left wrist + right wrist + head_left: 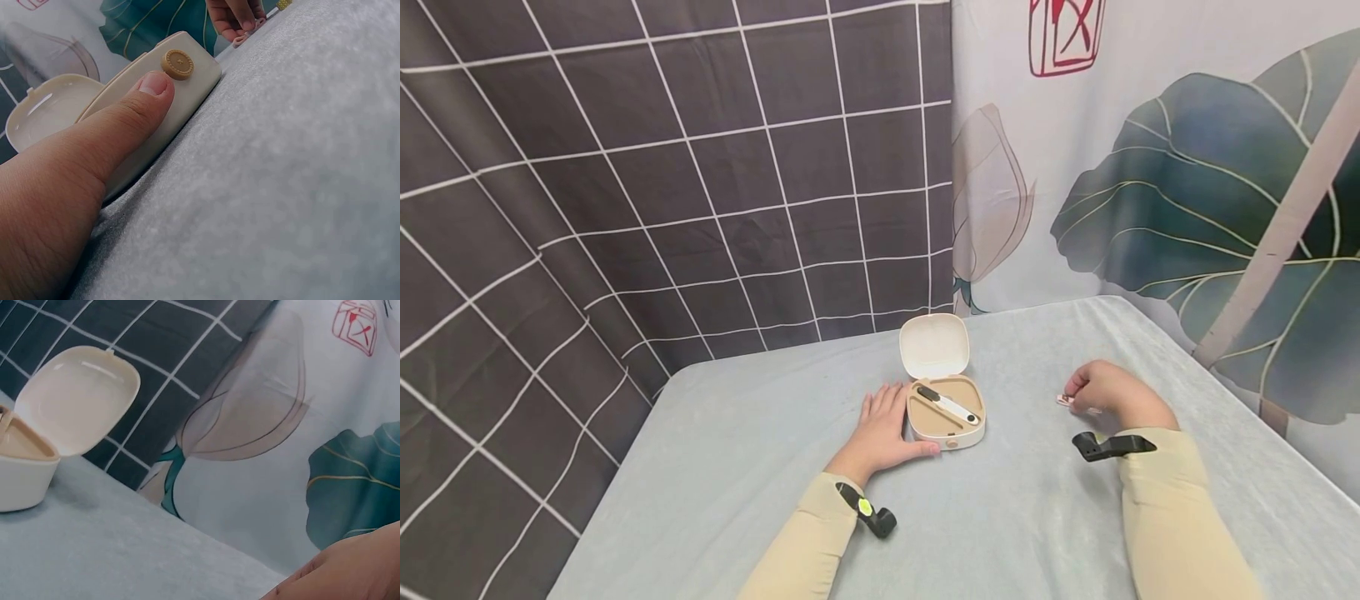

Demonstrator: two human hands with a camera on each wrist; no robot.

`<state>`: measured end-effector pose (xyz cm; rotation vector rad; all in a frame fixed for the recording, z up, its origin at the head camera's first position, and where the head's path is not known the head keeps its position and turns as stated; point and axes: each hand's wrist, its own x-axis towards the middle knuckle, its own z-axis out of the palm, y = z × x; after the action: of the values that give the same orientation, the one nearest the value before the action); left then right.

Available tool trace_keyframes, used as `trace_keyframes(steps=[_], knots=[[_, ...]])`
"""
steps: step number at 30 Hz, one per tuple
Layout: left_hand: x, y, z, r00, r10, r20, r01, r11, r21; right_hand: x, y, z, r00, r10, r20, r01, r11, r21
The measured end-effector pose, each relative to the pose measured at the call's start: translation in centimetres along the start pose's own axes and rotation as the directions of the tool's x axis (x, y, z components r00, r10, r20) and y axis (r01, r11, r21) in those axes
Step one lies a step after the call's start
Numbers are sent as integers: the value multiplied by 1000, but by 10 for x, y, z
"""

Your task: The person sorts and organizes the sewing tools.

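A small cream box [964, 442] with a tan inside stands on the cloth, its lid [934, 346] raised. A slim white tool with a dark end [949, 405] lies diagonally in it. My left hand [883, 433] rests along the box's left side with fingers extended. In the left wrist view its thumb touches the front wall beside a round tan button clasp [178, 64]. To the right, my right hand [1105, 392] pinches a small pink item [1064, 400] at the cloth; fingers hide part of it, so its kind is unclear.
A pale grey-blue cloth [1015, 517] covers the table. Behind it hang a dark curtain with a white grid [820, 208] and a light curtain with leaf prints [1210, 183]. Each wrist wears a black camera mount, such as the right one [1108, 447].
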<state>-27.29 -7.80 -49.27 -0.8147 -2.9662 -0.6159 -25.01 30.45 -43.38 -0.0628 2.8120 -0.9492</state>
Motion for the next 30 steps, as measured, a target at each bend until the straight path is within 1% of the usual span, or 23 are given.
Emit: trace_keyframes(steps=[6,11,16,20,24,30], knots=[[0,1,0,1000,1,0,-1,1000,10,1,1,4,1000,14,-11,-14,999,-41],[-1,1,-1,1000,1,-1,-1,1000,10,1,-1,5,1000,-14,-23,13,999,-53],[-1,1,-1,1000,4,-6,-4,1000,5,1,-8,5,998,-40,-40,37,997,-60],[-1,1,-1,1000,3,-1,-3,1000,7,3,-16,5,994,-87,-62,82,993,-80],[0,0,-1,1000,10,-4,-10,1000,7,5,-24,6,985,-145,-90,136,986,-97],[0,-1,1,1000,7,-1,-7,1000,7,9,-38,9,973,-185,-136,167,977,-133]])
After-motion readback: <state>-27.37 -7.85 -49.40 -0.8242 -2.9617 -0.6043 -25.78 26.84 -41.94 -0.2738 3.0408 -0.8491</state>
